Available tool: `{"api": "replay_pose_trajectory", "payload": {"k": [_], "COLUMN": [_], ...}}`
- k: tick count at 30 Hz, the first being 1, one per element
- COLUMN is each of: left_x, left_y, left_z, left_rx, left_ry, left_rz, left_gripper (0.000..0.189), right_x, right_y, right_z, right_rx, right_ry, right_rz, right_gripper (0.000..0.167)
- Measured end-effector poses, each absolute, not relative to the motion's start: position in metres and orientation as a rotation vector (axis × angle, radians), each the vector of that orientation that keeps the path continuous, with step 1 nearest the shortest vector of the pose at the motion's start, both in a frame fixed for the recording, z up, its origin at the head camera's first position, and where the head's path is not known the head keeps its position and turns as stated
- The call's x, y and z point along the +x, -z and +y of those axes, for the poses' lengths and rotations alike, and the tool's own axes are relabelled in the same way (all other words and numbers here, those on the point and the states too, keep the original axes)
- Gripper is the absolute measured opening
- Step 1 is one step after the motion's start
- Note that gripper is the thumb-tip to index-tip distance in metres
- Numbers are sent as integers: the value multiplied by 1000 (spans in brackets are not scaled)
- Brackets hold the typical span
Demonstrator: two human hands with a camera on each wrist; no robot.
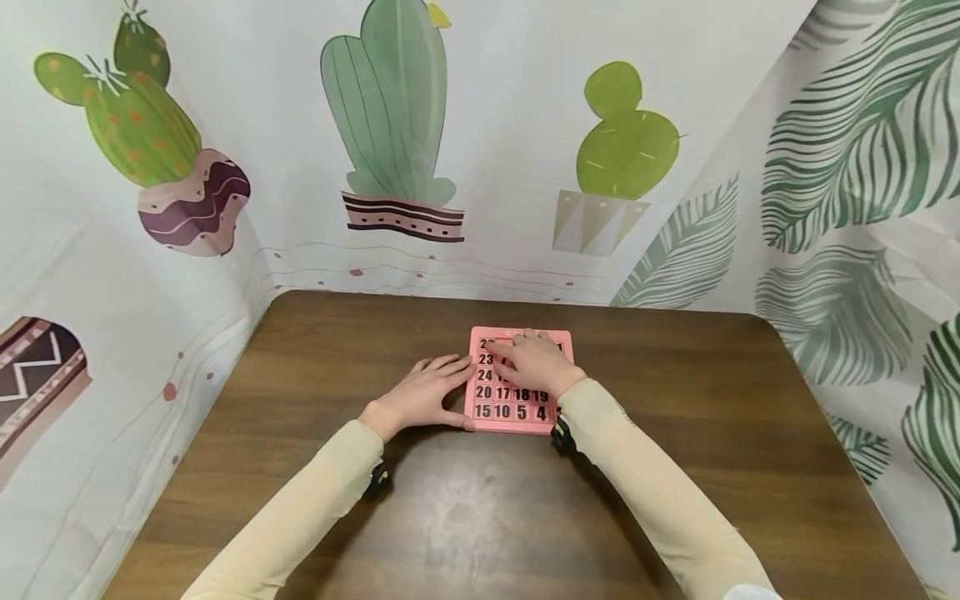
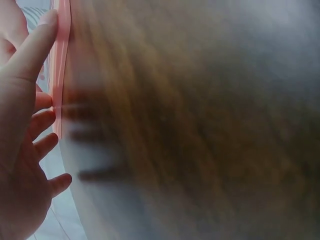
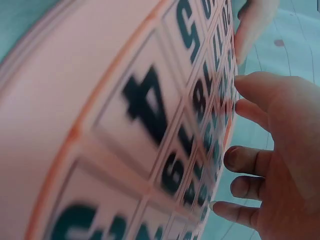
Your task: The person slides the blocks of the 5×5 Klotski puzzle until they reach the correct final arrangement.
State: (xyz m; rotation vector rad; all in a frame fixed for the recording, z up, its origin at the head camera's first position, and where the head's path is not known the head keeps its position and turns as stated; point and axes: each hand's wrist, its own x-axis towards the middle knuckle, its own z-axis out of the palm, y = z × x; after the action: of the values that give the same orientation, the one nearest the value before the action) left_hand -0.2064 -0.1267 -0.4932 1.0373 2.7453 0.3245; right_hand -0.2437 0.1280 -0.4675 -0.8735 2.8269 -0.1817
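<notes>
A pink number sliding puzzle (image 1: 512, 402) lies flat on the wooden table, with black numerals in a grid. My left hand (image 1: 422, 393) rests against its left edge, fingers spread and the thumb at the near-left corner. In the left wrist view, the thumb (image 2: 37, 45) lies along the pink side of the frame. Over the upper part of the puzzle, my right hand (image 1: 540, 363) reaches with extended fingers toward the number tiles, hiding several of them. The right wrist view shows its fingers (image 3: 248, 161) low over the tiles; exact contact is hard to tell.
The brown table (image 1: 337, 333) extends around the puzzle on every side. Behind it hangs a white cloth (image 1: 510, 158) printed with cacti and leaves. Dark devices are strapped under both wrists.
</notes>
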Motion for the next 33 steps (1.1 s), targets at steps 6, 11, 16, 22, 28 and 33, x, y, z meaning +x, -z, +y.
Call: {"api": "replay_pose_trajectory", "payload": {"k": [6,11,16,22,28,33], "left_x": [-206,-207,-206,-203,-202,-202], "left_y": [492,491,490,489,488,486], "left_z": [-125,-127,-127,-126,-126,-125], "left_rx": [1052,1053,1064,1058,1048,1036], "left_ry": [-313,-307,-315,-324,-335,-337], "left_rz": [2750,2756,2749,2751,2753,2743], "left_gripper": [106,106,106,105,104,104], "right_x": [-241,-236,-226,-214,-222,-229], "right_y": [466,466,468,470,470,467], "right_z": [134,150,149,134,129,124], "right_rx": [-851,-831,-991,-1101,-995,-902], "right_ry": [178,181,149,101,102,129], "right_rz": [2860,2893,2891,2868,2886,2886], "right_gripper": [48,48,48,47,49,50]}}
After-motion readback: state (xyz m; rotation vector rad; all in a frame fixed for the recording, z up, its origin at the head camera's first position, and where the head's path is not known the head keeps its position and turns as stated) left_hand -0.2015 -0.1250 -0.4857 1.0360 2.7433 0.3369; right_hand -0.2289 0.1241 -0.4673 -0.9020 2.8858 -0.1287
